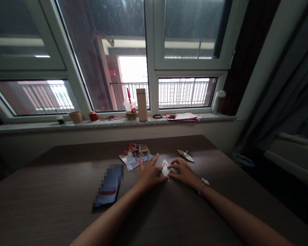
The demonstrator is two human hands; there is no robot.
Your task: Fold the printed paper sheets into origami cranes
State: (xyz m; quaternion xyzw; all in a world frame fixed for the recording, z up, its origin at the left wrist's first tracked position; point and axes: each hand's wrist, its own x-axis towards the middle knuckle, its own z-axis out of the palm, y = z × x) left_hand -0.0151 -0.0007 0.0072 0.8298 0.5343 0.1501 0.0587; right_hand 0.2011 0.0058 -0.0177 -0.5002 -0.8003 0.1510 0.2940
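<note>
Pinching at opposite edges, the left hand (148, 175) and right hand (184, 172) hold the folded paper (165, 170) between them over the counter (53, 191); aligning corners, then pressing firmly, should keep creases crisp.

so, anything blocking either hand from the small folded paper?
Nothing visible: left hand and right hand are both at its edges. The paper bird lies beyond the right hand, clear of the folded paper.

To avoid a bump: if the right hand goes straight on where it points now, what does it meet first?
The right hand would first meet the paper at its fingertips, then probably the left hand, though depth is unclear.
</note>
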